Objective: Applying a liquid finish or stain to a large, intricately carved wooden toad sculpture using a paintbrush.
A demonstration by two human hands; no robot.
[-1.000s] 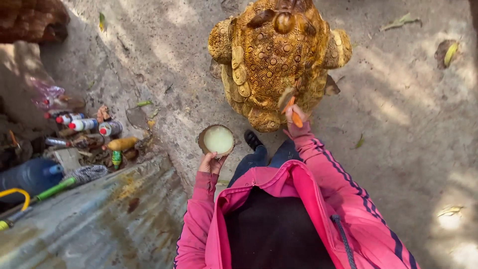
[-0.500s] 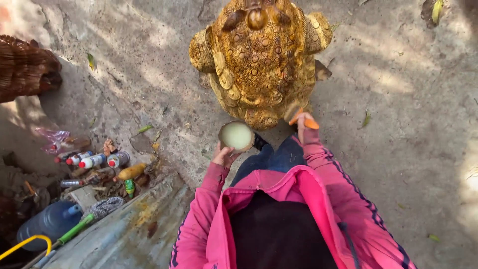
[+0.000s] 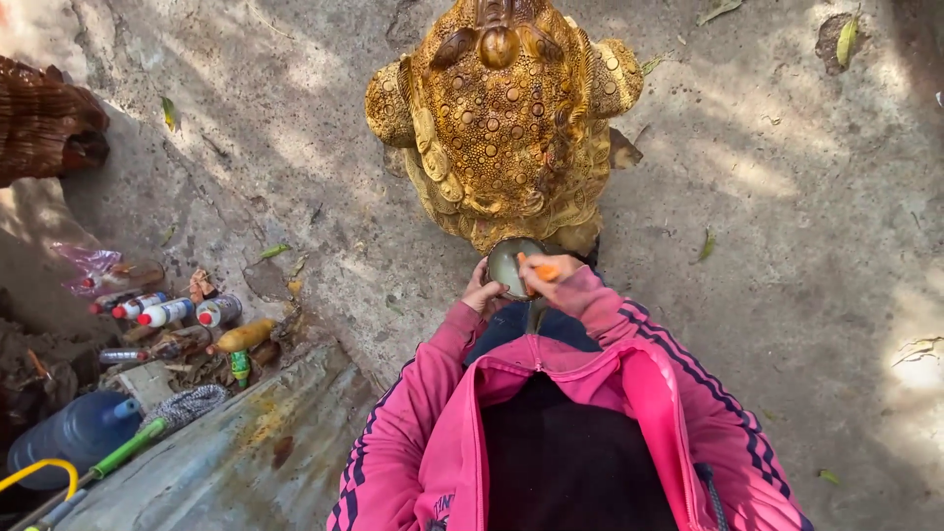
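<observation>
Right hand (image 3: 553, 272) now over cup (image 3: 508, 264), toad statue (image 3: 503, 118), concrete ground (image 3: 787, 197)

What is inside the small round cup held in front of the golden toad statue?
The small round cup in the left hand holds a pale, creamy liquid. The right hand and its orange-handled tool cover the cup's right part.

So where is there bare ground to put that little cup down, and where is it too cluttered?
Bare concrete ground lies wide to the right of the golden toad statue, with only a few leaves. A smaller bare patch lies left of the statue, above the bottles. The corner by the bottles, blue jug and metal sheet is crowded. The left hand holds the cup.
</observation>
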